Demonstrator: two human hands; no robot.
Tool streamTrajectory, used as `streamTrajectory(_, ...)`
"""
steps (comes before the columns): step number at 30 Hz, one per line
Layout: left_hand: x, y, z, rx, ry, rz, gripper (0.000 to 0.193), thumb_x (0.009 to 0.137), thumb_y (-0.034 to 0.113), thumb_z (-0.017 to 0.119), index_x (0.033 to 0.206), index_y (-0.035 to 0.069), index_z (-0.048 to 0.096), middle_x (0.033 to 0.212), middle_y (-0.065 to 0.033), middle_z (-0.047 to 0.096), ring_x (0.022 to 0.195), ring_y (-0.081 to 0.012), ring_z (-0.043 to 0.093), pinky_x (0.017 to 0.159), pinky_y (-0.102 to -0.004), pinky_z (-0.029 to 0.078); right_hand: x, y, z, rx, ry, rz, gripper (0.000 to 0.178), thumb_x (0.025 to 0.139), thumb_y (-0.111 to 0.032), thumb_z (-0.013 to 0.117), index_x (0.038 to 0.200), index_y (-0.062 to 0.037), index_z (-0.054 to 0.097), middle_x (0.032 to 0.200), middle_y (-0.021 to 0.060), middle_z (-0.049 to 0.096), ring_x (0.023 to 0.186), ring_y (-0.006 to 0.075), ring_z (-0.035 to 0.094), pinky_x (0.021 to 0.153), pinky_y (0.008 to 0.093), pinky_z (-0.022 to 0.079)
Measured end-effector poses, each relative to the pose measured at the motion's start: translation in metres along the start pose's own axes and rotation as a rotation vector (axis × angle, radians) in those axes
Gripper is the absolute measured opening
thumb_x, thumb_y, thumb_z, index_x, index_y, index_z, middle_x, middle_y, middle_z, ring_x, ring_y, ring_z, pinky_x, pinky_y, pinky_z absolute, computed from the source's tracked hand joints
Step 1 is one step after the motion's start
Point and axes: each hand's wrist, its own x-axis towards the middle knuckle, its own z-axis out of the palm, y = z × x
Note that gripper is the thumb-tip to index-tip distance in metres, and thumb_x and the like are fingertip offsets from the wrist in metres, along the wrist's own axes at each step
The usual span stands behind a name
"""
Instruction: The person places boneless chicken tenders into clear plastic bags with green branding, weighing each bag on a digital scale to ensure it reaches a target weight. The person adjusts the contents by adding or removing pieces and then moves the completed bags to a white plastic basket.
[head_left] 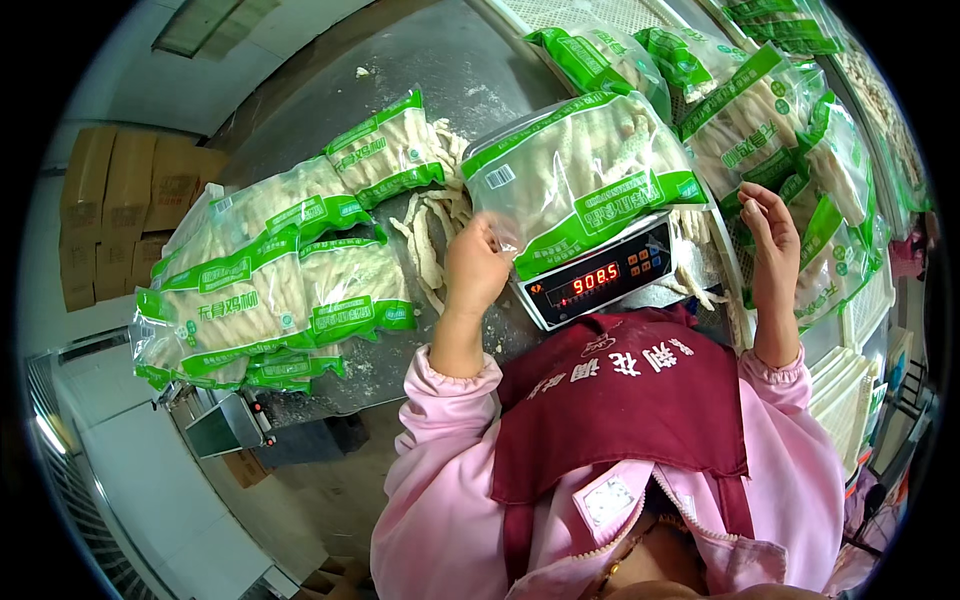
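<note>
A clear and green bag of pale, floury strips [590, 165] lies on a digital scale [600, 290] with a lit red display. At the bag's left end, my left hand [480, 262] pinches the loose clear plastic between thumb and fingers. My right hand [772, 240] is raised past the bag's right end, fingers loosely bent and apart, with nothing seen in them. Beside it are more filled bags [735, 130]. Loose pale strips [428, 240] lie on the metal table [440, 70] left of the scale, and some show to its right.
On the left of the table several filled bags [270, 280] are piled. White plastic trays [845, 405] are stacked at the right. Brown cardboard boxes [115, 200] stand against the far left wall. A small device with a dark screen [225, 425] is at the table's left edge.
</note>
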Motion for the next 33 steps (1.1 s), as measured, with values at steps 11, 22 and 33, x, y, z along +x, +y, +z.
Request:
streamTrajectory(11, -0.002, 0.025, 0.013, 0.158, 0.219, 0.2, 0.021, 0.081, 0.001, 0.073, 0.1, 0.009, 0.069, 0.086, -0.0074, 0.069, 0.074, -0.0189, 0.067, 0.068, -0.0321, 0.052, 0.0, -0.001, 0.013, 0.015, -0.045, 0.002, 0.023, 0.102, -0.014, 0.062, 0.122, -0.002, 0.065, 0.114, 0.0016, 0.067, 0.107, 0.0091, 0.059, 0.096, 0.0239, 0.044)
streamTrajectory(22, 0.008, 0.015, 0.005, 0.455, 0.101, 0.515, 0.018, 0.084, 0.012, 0.073, 0.102, 0.011, 0.074, 0.101, -0.0098, 0.068, 0.092, -0.0329, 0.067, 0.079, -0.0389, 0.054, 0.003, 0.0, 0.01, 0.015, -0.039, 0.017, 0.023, 0.102, -0.014, 0.062, 0.121, -0.0017, 0.065, 0.112, 0.0024, 0.067, 0.106, 0.0089, 0.059, 0.095, 0.0237, 0.044)
streamTrajectory(33, 0.037, 0.015, -0.019, 0.574, -0.111, 0.633, 0.012, 0.085, 0.015, 0.071, 0.095, 0.01, 0.072, 0.09, -0.012, 0.066, 0.086, -0.0346, 0.066, 0.075, -0.0421, 0.053, -0.004, 0.0, 0.011, 0.03, -0.065, 0.034, 0.022, 0.102, -0.015, 0.062, 0.119, -0.0022, 0.066, 0.111, 0.0016, 0.066, 0.105, 0.0081, 0.058, 0.096, 0.0233, 0.043)
